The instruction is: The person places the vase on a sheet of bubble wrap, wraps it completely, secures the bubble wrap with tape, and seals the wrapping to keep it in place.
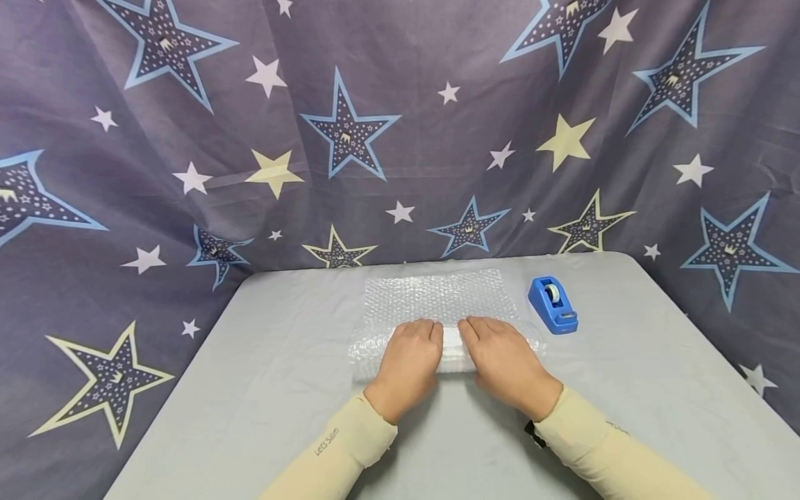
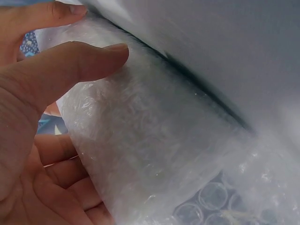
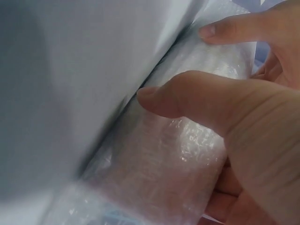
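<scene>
A sheet of clear bubble wrap (image 1: 437,295) lies on the table, its near part rolled into a thick bundle (image 2: 140,136). Something whitish shows through the layers between the hands, but its kind cannot be made out. My left hand (image 1: 409,361) grips the roll left of its middle, thumb on the near side and fingers over the far side. Close beside it, my right hand (image 1: 506,357) holds the roll the same way on the right. In the right wrist view the right thumb presses the wrapped bundle (image 3: 164,164) near the table surface.
A blue tape dispenser (image 1: 553,305) with a roll of tape stands right of the bubble wrap. The table (image 1: 269,389) has a pale grey cover. Behind it hangs a dark curtain (image 1: 412,83) with stars, which also runs along both sides.
</scene>
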### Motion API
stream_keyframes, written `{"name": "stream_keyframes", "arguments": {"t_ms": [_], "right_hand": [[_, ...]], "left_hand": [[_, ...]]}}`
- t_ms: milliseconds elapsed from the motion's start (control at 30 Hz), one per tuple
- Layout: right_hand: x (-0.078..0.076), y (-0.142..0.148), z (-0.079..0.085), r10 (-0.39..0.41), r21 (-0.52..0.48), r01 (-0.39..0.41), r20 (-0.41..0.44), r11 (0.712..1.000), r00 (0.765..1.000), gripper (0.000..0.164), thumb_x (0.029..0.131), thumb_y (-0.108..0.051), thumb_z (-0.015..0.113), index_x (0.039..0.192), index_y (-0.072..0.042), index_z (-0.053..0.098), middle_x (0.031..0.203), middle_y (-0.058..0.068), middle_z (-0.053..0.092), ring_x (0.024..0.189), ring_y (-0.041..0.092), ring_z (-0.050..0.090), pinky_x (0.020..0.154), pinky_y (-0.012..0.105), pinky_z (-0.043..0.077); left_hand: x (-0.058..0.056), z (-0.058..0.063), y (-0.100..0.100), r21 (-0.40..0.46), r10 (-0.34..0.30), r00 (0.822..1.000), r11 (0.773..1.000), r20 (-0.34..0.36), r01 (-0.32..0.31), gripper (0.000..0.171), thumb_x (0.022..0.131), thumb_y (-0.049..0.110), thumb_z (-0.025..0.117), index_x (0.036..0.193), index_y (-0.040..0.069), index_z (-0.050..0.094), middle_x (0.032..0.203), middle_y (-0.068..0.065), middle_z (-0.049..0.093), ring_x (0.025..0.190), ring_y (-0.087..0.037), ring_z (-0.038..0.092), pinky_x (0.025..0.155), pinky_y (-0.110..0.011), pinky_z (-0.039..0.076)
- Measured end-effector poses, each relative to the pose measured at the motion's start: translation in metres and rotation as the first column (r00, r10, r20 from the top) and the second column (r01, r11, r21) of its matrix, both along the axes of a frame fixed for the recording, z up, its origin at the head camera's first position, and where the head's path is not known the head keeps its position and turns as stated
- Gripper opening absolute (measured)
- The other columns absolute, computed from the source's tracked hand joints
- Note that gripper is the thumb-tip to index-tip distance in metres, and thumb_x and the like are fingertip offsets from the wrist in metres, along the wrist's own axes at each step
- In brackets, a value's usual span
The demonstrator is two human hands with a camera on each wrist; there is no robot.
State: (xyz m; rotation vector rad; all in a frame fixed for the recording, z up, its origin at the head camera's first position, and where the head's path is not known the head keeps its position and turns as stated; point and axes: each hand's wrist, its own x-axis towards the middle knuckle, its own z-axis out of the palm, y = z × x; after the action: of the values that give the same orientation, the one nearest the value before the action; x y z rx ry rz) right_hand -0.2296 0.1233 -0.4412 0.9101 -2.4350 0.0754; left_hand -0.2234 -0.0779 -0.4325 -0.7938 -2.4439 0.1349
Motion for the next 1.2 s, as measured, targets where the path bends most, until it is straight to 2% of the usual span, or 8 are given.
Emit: {"name": "stream_keyframes", "arguments": {"t_ms": [433, 567, 867, 1200], "right_hand": [[-0.0017, -0.0013, 0.0044, -0.002, -0.009, 0.002, 0.000, 1.000, 1.000, 0.068, 0.056, -0.006, 0.084, 0.121, 0.001, 0.062, 0.109, 0.013, 0.070, 0.103, 0.033, 0.069, 0.093, 0.048, 0.055], [-0.0028, -0.0019, 0.0031, -0.006, -0.007, 0.006, 0.001, 1.000, 1.000, 0.069, 0.057, -0.008, 0.086, 0.121, 0.002, 0.063, 0.111, 0.014, 0.070, 0.104, 0.033, 0.069, 0.093, 0.048, 0.056], [-0.0052, -0.0039, 0.0019, -0.018, -0.003, 0.018, 0.011, 1.000, 1.000, 0.068, 0.058, -0.008, 0.086, 0.122, 0.001, 0.063, 0.110, 0.013, 0.070, 0.102, 0.031, 0.069, 0.091, 0.047, 0.056], [-0.0065, -0.0043, 0.0005, -0.017, -0.025, 0.017, 0.013, 1.000, 1.000, 0.071, 0.054, -0.009, 0.089, 0.119, 0.000, 0.063, 0.108, 0.012, 0.070, 0.100, 0.031, 0.069, 0.090, 0.048, 0.056]], "left_hand": [[-0.0037, -0.0015, 0.0015, 0.014, 0.000, 1.000, 1.000, -0.012, 0.000, 0.048, 0.067, 0.004, 0.077, 0.114, -0.002, 0.069, 0.098, -0.007, 0.071, 0.092, -0.022, 0.069, 0.085, -0.039, 0.056], [-0.0044, -0.0012, 0.0013, 0.022, -0.007, 1.000, 1.000, -0.015, 0.007, 0.048, 0.064, 0.005, 0.078, 0.111, -0.002, 0.069, 0.096, -0.007, 0.070, 0.090, -0.023, 0.069, 0.083, -0.039, 0.056], [-0.0082, -0.0015, 0.0008, 0.029, -0.008, 1.000, 1.000, 0.008, 0.008, 0.046, 0.062, 0.006, 0.079, 0.107, 0.001, 0.068, 0.095, -0.006, 0.070, 0.089, -0.023, 0.070, 0.082, -0.041, 0.056], [-0.0080, -0.0018, 0.0012, 0.033, 0.006, 1.000, 0.999, 0.021, -0.007, 0.050, 0.060, 0.008, 0.082, 0.108, 0.002, 0.068, 0.097, -0.005, 0.070, 0.092, -0.023, 0.070, 0.084, -0.041, 0.056]]}}
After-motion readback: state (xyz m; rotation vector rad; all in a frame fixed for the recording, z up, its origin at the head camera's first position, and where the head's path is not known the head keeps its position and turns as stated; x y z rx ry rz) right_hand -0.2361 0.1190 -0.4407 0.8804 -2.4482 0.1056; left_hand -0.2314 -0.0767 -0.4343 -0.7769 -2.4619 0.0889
